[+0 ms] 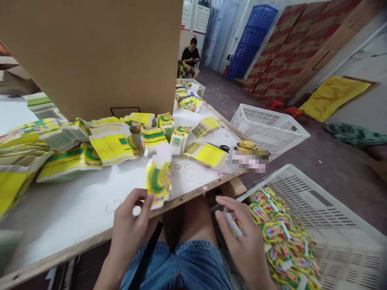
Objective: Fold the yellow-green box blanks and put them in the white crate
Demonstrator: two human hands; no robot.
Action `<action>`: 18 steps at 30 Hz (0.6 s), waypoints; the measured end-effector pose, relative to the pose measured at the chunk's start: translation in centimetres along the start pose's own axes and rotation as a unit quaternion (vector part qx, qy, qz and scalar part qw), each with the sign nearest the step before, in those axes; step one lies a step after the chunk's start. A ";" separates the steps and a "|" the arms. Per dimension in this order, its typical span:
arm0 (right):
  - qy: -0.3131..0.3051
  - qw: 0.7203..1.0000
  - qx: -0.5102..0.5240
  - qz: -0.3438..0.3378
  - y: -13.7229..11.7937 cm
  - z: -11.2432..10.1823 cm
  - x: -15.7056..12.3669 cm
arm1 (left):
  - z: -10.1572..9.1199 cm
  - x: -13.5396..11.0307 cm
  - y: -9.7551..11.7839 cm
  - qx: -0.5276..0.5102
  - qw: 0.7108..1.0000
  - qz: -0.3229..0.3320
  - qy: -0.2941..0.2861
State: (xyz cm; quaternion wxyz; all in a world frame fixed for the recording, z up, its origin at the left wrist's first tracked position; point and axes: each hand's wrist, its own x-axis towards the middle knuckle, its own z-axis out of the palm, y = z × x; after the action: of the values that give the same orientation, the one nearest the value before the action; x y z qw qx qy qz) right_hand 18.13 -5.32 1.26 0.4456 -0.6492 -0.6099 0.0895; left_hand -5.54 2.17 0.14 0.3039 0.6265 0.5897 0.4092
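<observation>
Between the thumb and fingers of my left hand (133, 215) is a yellow and green printed carton (159, 179), flat-looking and slightly blurred, held above the table's front edge. My right hand (242, 237) is held over the near rim of a white crate, thumb and fingers apart, with nothing between them. Inside that white crate (332, 185) lie many yellow, red and green packets (278, 233). Bundles of flat yellow cartons (113, 145) are stacked along the white table (90, 209) beyond my left hand.
A tall cardboard box (99, 56) stands behind the stacks. Black-handled scissors (223, 148) and bananas (246, 146) lie at the table's right side. Another white crate (269, 129) stands on the floor beyond. A person (191, 56) sits at the back near blue crates (252, 40).
</observation>
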 end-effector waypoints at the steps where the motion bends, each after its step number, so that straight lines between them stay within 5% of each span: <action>1: -0.014 0.999 0.011 -0.031 -0.8 0.5 0.1 | 0.3 -0.7 0.8 -0.051 0.997 0.020 -0.048; 5: -0.079 0.994 0.041 -0.067 -2.7 2.2 0.0 | 1.9 -3.3 2.7 -0.189 0.960 0.055 -0.201; 13: -0.038 0.988 0.146 0.039 -1.7 2.8 -0.5 | 2.8 -3.9 2.4 -0.310 0.908 -0.044 -0.279; 18: -0.083 0.972 0.207 0.079 -2.8 3.2 -1.0 | 3.1 -3.5 2.2 -0.451 0.797 -0.159 -0.369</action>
State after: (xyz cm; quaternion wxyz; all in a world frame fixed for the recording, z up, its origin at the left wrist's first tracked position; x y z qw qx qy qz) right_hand 13.77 -5.08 0.91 0.5095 -0.5793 -0.5600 0.3020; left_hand -1.70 -1.22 -0.01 0.8074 0.4195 0.2730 0.3124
